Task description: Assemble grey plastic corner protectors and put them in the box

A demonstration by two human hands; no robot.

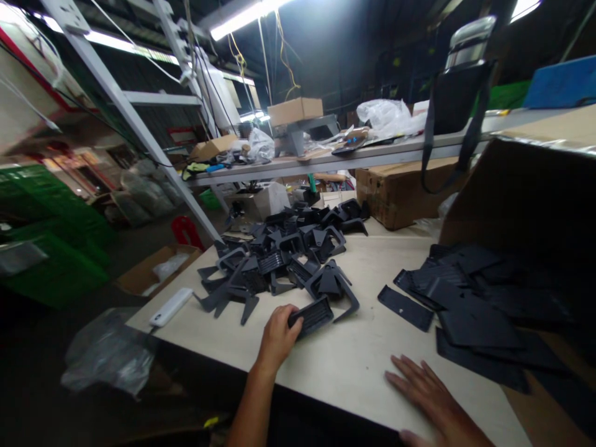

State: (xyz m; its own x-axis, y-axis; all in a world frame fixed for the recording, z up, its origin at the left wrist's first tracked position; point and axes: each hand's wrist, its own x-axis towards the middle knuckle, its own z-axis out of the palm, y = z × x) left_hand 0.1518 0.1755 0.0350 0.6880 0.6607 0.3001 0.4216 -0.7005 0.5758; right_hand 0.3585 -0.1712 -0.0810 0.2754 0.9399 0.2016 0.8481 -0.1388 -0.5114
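"Table first: what lies on it?"

"Toward the person's left, a heap of dark brackets, tumbled over one another and running to the back. On the right, a pile of flat dark panels, overlapping beside a shadowed cardboard carton. One loose panel lies at the pile's left side."

"And the left hand?"

"Its thumb and fingers are clamped on the near-left end of a ribbed dark part, in front of the heap. The ribbed face shows to the camera, and the far end sits just beside a bracket. Whether the underside touches the table cannot be told."

"The right hand?"

"Fingers spread apart, palm down, over the front of the table, nearer the camera than the panels. Contact with the surface is hard to judge."

"And around them?"

"A white strip with a cable at the table's left edge, and behind, a raised shelf bearing a small cardboard box and clear plastic bags."
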